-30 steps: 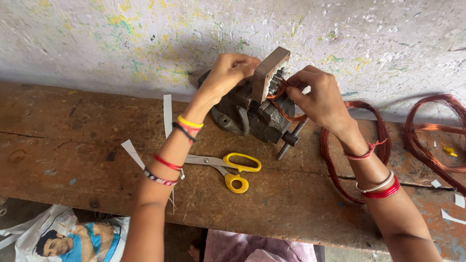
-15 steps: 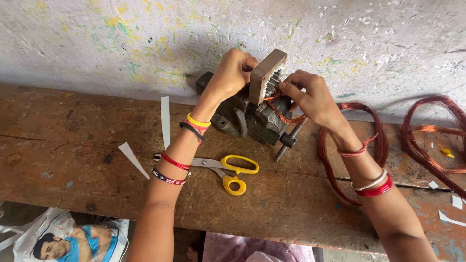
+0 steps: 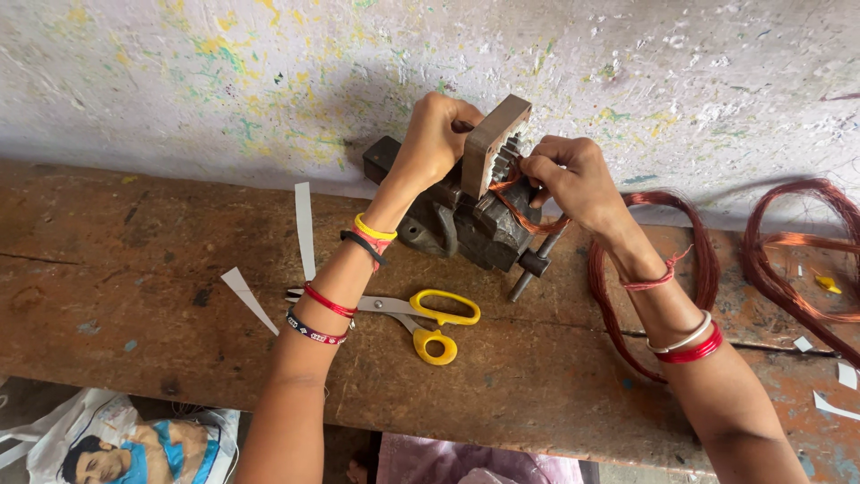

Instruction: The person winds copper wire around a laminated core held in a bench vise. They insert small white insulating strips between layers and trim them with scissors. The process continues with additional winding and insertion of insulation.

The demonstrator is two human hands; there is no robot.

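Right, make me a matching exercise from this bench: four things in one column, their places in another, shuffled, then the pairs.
Things:
1. scissors
2. copper wire coils
3. bench vise
4. paper strip

Places:
A. clamping the metal block, against the wall
B. on the bench, left of the left forearm
C. lying between the forearms
D. right of the right hand

Pairs: 1-C, 2-D, 3-A, 4-B

Both my arms reach up toward 12 o'clock, bangles on each wrist. My left hand [image 3: 432, 134] is curled closed, knuckles up. My right hand [image 3: 569, 175] at its 3 o'clock, fingers pinched tight.
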